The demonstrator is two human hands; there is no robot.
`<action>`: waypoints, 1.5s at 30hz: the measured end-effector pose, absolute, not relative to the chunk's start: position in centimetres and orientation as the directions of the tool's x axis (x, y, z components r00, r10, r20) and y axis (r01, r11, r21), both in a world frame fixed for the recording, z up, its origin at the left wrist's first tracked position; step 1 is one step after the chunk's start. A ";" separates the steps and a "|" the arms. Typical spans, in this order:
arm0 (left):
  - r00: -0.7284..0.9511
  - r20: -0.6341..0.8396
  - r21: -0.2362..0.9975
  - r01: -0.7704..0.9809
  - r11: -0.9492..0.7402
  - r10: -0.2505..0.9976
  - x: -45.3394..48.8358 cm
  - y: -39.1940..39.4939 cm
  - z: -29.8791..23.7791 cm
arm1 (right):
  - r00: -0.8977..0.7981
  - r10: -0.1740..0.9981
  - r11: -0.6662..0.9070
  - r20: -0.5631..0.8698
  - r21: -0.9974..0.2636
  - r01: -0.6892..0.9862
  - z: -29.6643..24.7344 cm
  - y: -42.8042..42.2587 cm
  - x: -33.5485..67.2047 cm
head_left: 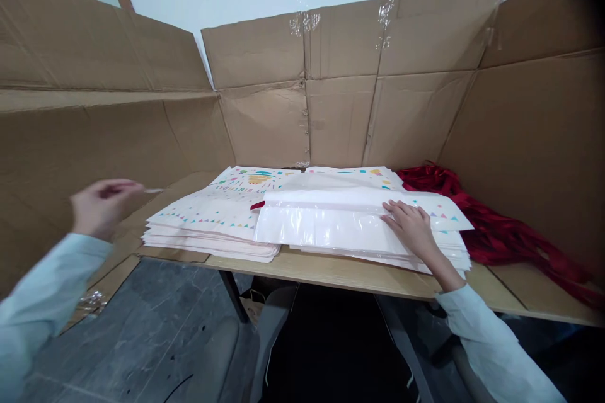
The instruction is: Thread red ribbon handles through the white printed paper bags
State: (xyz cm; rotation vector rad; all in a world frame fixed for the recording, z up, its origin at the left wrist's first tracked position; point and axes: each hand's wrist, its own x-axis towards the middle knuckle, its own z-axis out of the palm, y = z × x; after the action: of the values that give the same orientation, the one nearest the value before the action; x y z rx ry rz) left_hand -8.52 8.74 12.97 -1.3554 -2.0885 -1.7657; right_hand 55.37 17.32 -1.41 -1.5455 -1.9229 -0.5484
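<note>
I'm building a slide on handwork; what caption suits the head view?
The right hand rests on a white sheet while the left hand pinches a pale strip, red ribbons at right.

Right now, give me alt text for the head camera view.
The right hand rests on a folded white sheet atop printed stacks; the left hand, raised, holds a small pale strip. Red ribbons lie at right.

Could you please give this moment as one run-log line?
left hand: raised, pinching small pale strip, blurred | right hand: resting on white sheet | nearby: printed stack, red ribbons
</note>
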 end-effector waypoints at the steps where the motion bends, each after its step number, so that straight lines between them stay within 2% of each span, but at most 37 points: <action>1: -0.561 0.555 0.750 0.657 -0.077 0.614 -7.6 9.1 11.2 | -0.143 0.723 0.239 0.676 -0.051 0.970 -1.4 17.3 55.4; 3: -0.434 0.527 0.719 0.686 -0.111 0.731 -5.5 10.0 7.5 | -0.152 0.727 0.251 0.670 -0.053 0.967 -1.2 17.3 55.5; 6: -0.219 0.531 0.525 0.843 -0.115 0.819 -1.8 11.7 3.2 | -0.149 0.729 0.262 0.669 -0.071 0.962 -0.9 17.3 55.6; 9: -0.184 0.461 0.343 0.939 0.017 0.868 2.1 13.4 1.5 | -0.144 0.731 0.266 0.667 -0.083 0.960 -0.6 17.2 55.5; 11: -0.123 0.472 0.304 0.952 -0.030 0.873 4.5 14.7 1.8 | -0.146 0.742 0.261 0.655 -0.082 0.962 -0.3 17.1 55.5; 14: 0.053 0.451 0.386 0.888 -0.248 0.891 6.7 17.2 3.4 | -0.147 0.767 0.259 0.625 -0.091 0.962 0.3 17.0 55.4; 16: 0.159 0.289 0.526 0.798 -0.295 0.944 7.1 18.8 4.5 | -0.150 0.778 0.271 0.610 -0.110 0.956 0.7 16.9 55.5; 19: 0.240 0.033 0.758 0.626 -0.180 0.970 6.5 20.7 5.3 | -0.166 0.786 0.318 0.596 -0.159 0.935 1.1 17.1 56.1; 23: 0.293 -0.070 0.941 0.338 -0.035 0.954 5.1 21.3 5.6 | -0.208 0.775 0.423 0.597 -0.246 0.872 1.4 17.7 57.6; 25: 0.293 -0.190 0.962 0.247 0.118 0.937 4.6 21.1 5.7 | -0.146 0.749 0.405 0.646 -0.272 0.873 1.5 17.9 58.2; 28: 0.217 -0.347 0.932 0.186 0.310 0.912 4.2 20.9 6.0 | 0.067 0.731 0.261 0.679 -0.369 0.892 1.8 18.1 58.6; 31: 0.164 -0.316 0.946 0.129 0.297 0.934 4.0 21.1 6.1 | 0.239 0.744 0.129 0.624 -0.485 0.865 2.3 18.0 58.6; 35: 0.134 -0.290 0.951 0.149 0.270 0.948 3.8 21.4 6.1 | 0.352 0.788 0.032 0.505 -0.605 0.795 3.6 17.5 58.4; 42: 0.093 -0.282 0.955 0.117 0.271 0.955 4.0 21.6 5.8 | 0.442 0.838 -0.024 0.320 -0.789 0.614 5.1 16.9 59.0; 45: 0.049 -0.282 0.955 0.116 0.275 0.958 4.3 21.8 5.4 | 0.433 0.878 -0.014 0.204 -0.893 0.450 4.9 17.2 59.8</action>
State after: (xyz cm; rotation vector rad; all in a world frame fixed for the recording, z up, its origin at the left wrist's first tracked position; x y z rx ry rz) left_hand 4.31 21.77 5.40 -2.4201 -2.9800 -1.9712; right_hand 59.82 17.25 4.93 -1.6411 -1.1793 0.5122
